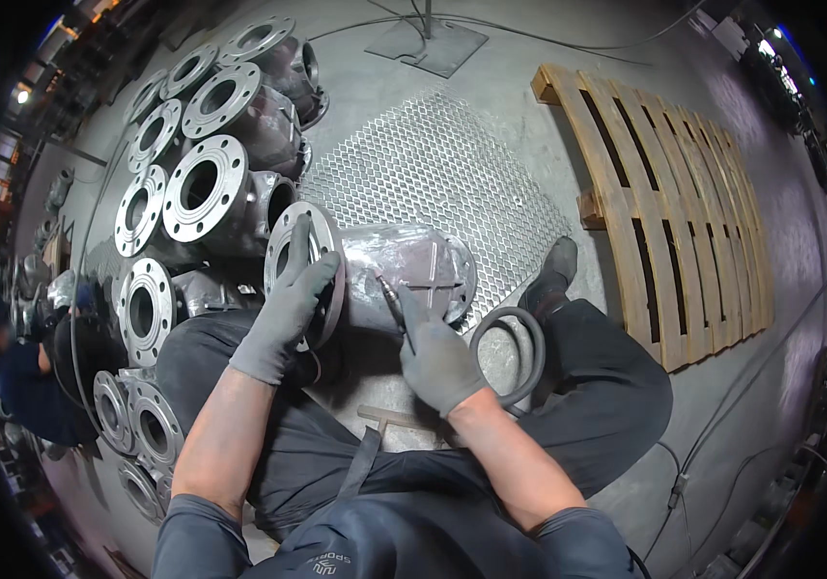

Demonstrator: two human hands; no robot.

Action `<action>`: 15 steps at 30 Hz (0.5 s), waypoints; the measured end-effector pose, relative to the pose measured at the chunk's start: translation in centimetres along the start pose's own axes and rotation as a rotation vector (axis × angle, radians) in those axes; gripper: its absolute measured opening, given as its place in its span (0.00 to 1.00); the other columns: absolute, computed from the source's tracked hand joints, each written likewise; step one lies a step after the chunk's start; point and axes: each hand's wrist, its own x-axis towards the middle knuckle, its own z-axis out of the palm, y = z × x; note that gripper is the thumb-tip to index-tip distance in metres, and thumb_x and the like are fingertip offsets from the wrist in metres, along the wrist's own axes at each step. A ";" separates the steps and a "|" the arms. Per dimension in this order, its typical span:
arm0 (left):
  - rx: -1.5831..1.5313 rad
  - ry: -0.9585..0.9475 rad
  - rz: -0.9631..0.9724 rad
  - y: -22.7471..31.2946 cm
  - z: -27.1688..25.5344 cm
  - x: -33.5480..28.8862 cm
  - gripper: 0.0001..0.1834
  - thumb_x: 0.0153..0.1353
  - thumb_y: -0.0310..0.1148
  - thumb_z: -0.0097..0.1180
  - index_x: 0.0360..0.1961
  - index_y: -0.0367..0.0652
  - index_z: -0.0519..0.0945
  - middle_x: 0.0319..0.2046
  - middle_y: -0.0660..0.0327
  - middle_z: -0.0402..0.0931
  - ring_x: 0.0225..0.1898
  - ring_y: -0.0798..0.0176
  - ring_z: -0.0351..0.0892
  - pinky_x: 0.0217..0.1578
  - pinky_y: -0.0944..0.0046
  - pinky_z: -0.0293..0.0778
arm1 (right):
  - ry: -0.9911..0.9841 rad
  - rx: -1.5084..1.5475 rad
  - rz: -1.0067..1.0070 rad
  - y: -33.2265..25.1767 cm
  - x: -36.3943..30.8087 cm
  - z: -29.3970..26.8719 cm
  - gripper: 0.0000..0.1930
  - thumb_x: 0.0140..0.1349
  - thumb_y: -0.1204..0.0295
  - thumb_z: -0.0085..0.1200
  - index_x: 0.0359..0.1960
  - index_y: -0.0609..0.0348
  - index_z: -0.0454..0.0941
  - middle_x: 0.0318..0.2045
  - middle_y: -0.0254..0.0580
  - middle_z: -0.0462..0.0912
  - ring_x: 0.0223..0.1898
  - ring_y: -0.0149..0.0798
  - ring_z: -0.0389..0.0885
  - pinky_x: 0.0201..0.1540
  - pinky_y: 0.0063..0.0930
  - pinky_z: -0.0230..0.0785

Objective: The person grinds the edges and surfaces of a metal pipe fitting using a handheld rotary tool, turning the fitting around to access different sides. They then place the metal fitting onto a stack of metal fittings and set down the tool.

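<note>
A grey metal flanged pipe fitting (375, 256) lies on its side in front of me, its round bolt-holed flange to the left and a raised cross on its body. My left hand (293, 309), in a grey glove, grips the rim of that flange, its fingers reaching up along it. In my gloved right hand (437, 362) is a slim die grinder (391, 301), the forefinger laid along it. Its small pinkish tip is at the fitting's body; whether they touch I cannot tell. A thick grey hose (537, 352) loops beside that hand.
Several similar flanged fittings (203, 188) crowd the floor at left. Expanded metal mesh (433, 159) lies beyond the work, with a wooden pallet (688, 217) to its right. A metal base plate (426, 48) stands at the back. Cables (679, 482) cross the right floor. Another person (32, 372) is at far left.
</note>
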 end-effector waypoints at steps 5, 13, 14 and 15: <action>0.186 0.058 0.000 -1.3 -0.2 0.5 0.49 0.78 0.47 0.53 0.86 0.31 0.43 0.87 0.43 0.40 0.87 0.50 0.36 0.83 0.57 0.40 | -0.018 0.110 0.033 -1.6 0.0 0.4 0.36 0.67 0.76 0.51 0.78 0.64 0.62 0.55 0.72 0.81 0.54 0.70 0.83 0.60 0.58 0.76; 0.363 0.145 0.081 -5.1 -0.7 0.5 0.40 0.80 0.46 0.49 0.84 0.33 0.56 0.86 0.35 0.38 0.87 0.40 0.38 0.83 0.53 0.41 | -0.068 0.120 0.007 -1.3 0.8 -0.3 0.32 0.67 0.77 0.49 0.76 0.66 0.66 0.48 0.73 0.84 0.51 0.69 0.84 0.56 0.58 0.77; 0.363 0.142 0.084 -5.1 -0.5 0.6 0.40 0.80 0.46 0.49 0.84 0.33 0.56 0.86 0.35 0.38 0.87 0.40 0.38 0.83 0.53 0.41 | 0.052 0.169 -0.129 -1.3 0.4 0.9 0.32 0.67 0.77 0.49 0.75 0.66 0.67 0.48 0.73 0.84 0.50 0.70 0.84 0.56 0.59 0.76; 0.342 0.186 0.090 -4.6 -0.2 0.4 0.35 0.81 0.44 0.49 0.81 0.36 0.63 0.85 0.34 0.40 0.87 0.38 0.40 0.83 0.50 0.41 | 0.051 0.171 -0.129 -1.2 0.4 0.9 0.32 0.67 0.77 0.49 0.75 0.66 0.67 0.48 0.73 0.84 0.50 0.70 0.84 0.56 0.59 0.76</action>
